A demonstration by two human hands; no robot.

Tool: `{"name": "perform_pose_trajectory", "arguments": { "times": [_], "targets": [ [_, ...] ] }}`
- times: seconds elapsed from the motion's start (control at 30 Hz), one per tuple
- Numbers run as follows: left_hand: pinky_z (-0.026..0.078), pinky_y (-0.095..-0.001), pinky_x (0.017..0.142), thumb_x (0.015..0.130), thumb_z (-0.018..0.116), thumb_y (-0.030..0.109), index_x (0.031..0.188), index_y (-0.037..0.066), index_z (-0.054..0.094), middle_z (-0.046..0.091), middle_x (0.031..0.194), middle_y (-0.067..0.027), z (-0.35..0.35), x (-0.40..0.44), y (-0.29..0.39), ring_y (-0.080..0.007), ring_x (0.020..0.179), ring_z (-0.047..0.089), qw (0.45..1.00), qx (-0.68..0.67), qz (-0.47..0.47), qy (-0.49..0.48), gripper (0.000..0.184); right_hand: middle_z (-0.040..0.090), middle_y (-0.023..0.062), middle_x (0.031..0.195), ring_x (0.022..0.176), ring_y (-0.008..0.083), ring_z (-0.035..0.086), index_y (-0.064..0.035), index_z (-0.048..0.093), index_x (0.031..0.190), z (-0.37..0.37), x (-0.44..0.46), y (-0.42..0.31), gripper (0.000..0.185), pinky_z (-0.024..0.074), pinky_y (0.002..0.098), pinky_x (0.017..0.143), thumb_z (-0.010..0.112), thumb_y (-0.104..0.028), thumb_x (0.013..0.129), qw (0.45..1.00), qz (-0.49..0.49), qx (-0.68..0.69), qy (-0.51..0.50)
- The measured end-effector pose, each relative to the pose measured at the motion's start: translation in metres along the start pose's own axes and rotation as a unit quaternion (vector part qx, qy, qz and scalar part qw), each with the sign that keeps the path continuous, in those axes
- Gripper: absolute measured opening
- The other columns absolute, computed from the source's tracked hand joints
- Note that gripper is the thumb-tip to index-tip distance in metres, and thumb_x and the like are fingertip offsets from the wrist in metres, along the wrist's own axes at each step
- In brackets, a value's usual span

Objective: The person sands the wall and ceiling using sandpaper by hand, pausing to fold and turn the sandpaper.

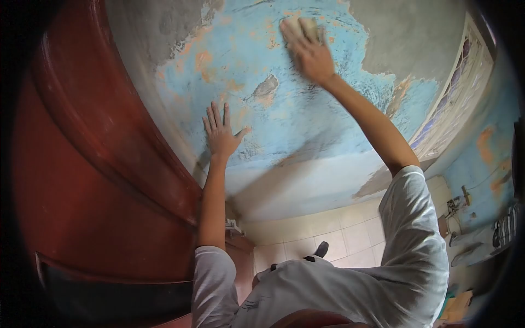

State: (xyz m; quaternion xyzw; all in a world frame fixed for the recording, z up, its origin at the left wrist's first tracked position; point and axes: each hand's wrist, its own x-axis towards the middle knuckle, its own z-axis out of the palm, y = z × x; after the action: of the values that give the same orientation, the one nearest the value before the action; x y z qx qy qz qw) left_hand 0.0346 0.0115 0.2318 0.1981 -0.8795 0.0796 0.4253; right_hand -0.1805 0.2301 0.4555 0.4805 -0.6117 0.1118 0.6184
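Flat against the blue, patchy wall (240, 60), my left hand (221, 134) is open with its fingers spread. Higher up and to the right, my right hand (311, 54) presses a tan, folded piece of sandpaper (309, 27) to the wall. The fingers lie over the piece and are smeared by motion, and part of it is hidden under them. Dark scuffs and peeled orange spots mark the paint around this hand. Between the two hands a grey chipped patch (265, 87) shows in the wall.
A dark red wooden door or cabinet (98, 164) stands close on the left. At the right is a window with a light grille (456, 93). Below are pale floor tiles (350, 240) and my dark shoe (322, 249). Assorted items lie at the lower right.
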Motion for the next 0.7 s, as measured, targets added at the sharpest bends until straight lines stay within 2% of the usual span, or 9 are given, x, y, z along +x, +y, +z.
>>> {"name": "perform_pose_trajectory", "arguments": {
  "times": [0.1,0.17,0.23,0.37,0.43,0.5,0.53,0.63,0.7],
  "targets": [
    [0.011,-0.0638,0.123,0.086,0.063,0.074,0.167,0.011,0.014,0.004,0.17,-0.029,0.0,-0.004,-0.003,-0.0468,0.157,0.007,1.0,-0.005,0.009,0.013,0.113,0.039,-0.0038,0.165,0.151,0.023,0.036,-0.0223,0.039,0.16,0.004,-0.018,-0.003,0.065,0.0225,0.058,0.126,0.058,-0.018,0.098,0.977,-0.177,0.091,-0.078],
    [0.01,-0.0638,0.123,0.087,0.064,0.071,0.167,0.011,0.015,0.004,0.17,-0.0293,-0.002,-0.002,-0.002,-0.0471,0.157,0.006,1.0,0.0,0.014,0.015,0.111,0.03,-0.0063,0.169,0.155,0.018,0.028,-0.0227,0.033,0.162,-0.004,-0.003,0.012,0.061,0.0219,0.064,0.124,0.05,-0.023,0.104,0.979,-0.168,0.012,-0.117],
    [0.01,-0.0641,0.123,0.088,0.064,0.071,0.167,0.011,0.015,0.005,0.17,-0.0294,0.001,-0.002,-0.001,-0.0472,0.157,0.006,1.0,-0.01,0.008,0.013,0.11,0.024,-0.0082,0.171,0.156,0.018,0.026,-0.0282,0.027,0.164,0.014,-0.004,0.012,0.063,0.0195,0.0622,0.126,0.048,-0.021,0.104,0.997,-0.02,0.069,0.003],
    [0.01,-0.0646,0.123,0.088,0.064,0.071,0.167,0.011,0.015,0.006,0.169,-0.03,-0.005,-0.003,0.001,-0.0474,0.157,0.007,1.0,-0.013,0.011,0.02,0.111,0.041,0.0008,0.164,0.155,0.0224,0.029,-0.019,0.037,0.16,-0.016,0.004,0.012,0.071,0.0206,0.0582,0.127,0.057,-0.012,0.093,0.977,-0.188,0.04,-0.094],
    [0.01,-0.0646,0.123,0.087,0.064,0.072,0.167,0.011,0.014,0.006,0.169,-0.0301,-0.002,-0.001,-0.001,-0.0476,0.157,0.007,1.0,-0.014,0.012,0.022,0.111,0.042,0.0007,0.163,0.155,0.0226,0.029,-0.0186,0.036,0.161,-0.014,0.013,0.017,0.073,0.02,0.0562,0.128,0.058,-0.011,0.092,0.993,-0.095,-0.029,-0.069],
    [0.009,-0.0645,0.123,0.087,0.064,0.072,0.167,0.01,0.014,0.006,0.169,-0.0303,0.0,-0.007,0.002,-0.0477,0.157,0.007,1.0,-0.02,0.004,0.014,0.112,0.041,-0.0013,0.164,0.155,0.0221,0.029,-0.0286,0.032,0.162,0.002,0.003,-0.001,0.08,0.0196,0.0552,0.128,0.06,-0.01,0.09,0.996,-0.036,0.086,0.003],
    [0.009,-0.0642,0.123,0.087,0.064,0.072,0.167,0.01,0.014,0.006,0.169,-0.0303,0.0,-0.006,0.0,-0.0479,0.157,0.007,1.0,-0.02,0.011,0.019,0.112,0.04,-0.0007,0.164,0.155,0.0217,0.029,-0.0261,0.029,0.163,0.003,-0.007,-0.007,0.084,0.0192,0.0592,0.127,0.062,-0.01,0.087,0.985,-0.155,0.041,-0.066],
    [0.009,-0.0641,0.123,0.087,0.063,0.073,0.167,0.01,0.013,0.005,0.169,-0.0304,-0.003,-0.006,-0.001,-0.0481,0.156,0.007,1.0,-0.015,0.012,0.016,0.113,0.039,0.0025,0.165,0.155,0.0235,0.03,-0.0175,0.029,0.163,-0.013,0.01,0.012,0.083,0.0193,0.06,0.127,0.063,-0.01,0.087,0.974,-0.216,0.035,-0.065],
    [0.009,-0.0641,0.123,0.087,0.062,0.073,0.167,0.01,0.013,0.005,0.169,-0.0304,0.0,-0.002,0.002,-0.0482,0.156,0.007,1.0,-0.018,0.001,0.007,0.113,0.037,0.0014,0.166,0.155,0.0223,0.029,-0.0199,0.029,0.163,-0.023,0.023,0.014,0.082,0.0196,0.0549,0.128,0.063,-0.014,0.089,0.989,-0.123,-0.035,-0.073]
  ]
}}
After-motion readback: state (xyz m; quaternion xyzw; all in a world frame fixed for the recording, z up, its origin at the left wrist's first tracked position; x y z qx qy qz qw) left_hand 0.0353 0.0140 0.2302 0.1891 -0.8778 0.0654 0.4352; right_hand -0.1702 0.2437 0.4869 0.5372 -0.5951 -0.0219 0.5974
